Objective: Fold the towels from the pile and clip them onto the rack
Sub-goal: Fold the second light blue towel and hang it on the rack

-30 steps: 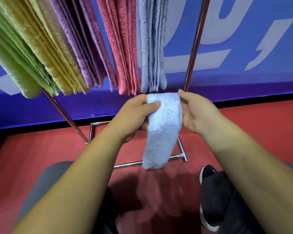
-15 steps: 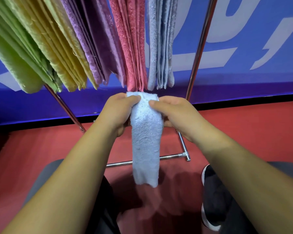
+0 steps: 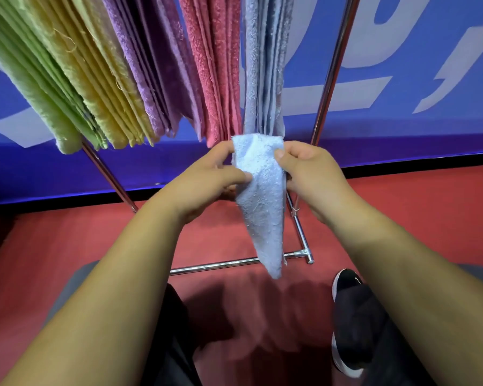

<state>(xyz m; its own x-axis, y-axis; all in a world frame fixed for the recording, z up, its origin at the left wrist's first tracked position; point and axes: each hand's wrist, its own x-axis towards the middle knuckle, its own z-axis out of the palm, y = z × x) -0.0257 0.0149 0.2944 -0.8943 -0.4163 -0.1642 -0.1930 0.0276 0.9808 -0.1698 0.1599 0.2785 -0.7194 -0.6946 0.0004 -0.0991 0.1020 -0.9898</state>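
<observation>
The tops of the hanging towels (image 3: 162, 65) run off the top edge, so the clips that hold them cannot be seen. The rack (image 3: 328, 87) top is cut off too. The fingers of the left hand (image 3: 204, 182) and the right hand (image 3: 313, 174) hide behind the blue towel (image 3: 260, 196). The black shoe (image 3: 349, 324) is partly hidden behind the right arm. The floor (image 3: 246, 324) looks blurry near the bottom edge.

Your view is bright and evenly lit, colours saturated. Soft shadows pool on the red floor (image 3: 402, 207) below your arms. Glints run along the chrome rack (image 3: 329, 79) poles. Wide-angle bend fans the hanging towels (image 3: 151, 65) outward and stretches your forearms at the lower corners. Floor near the bottom edge reads smeared; centre stays sharp.
</observation>
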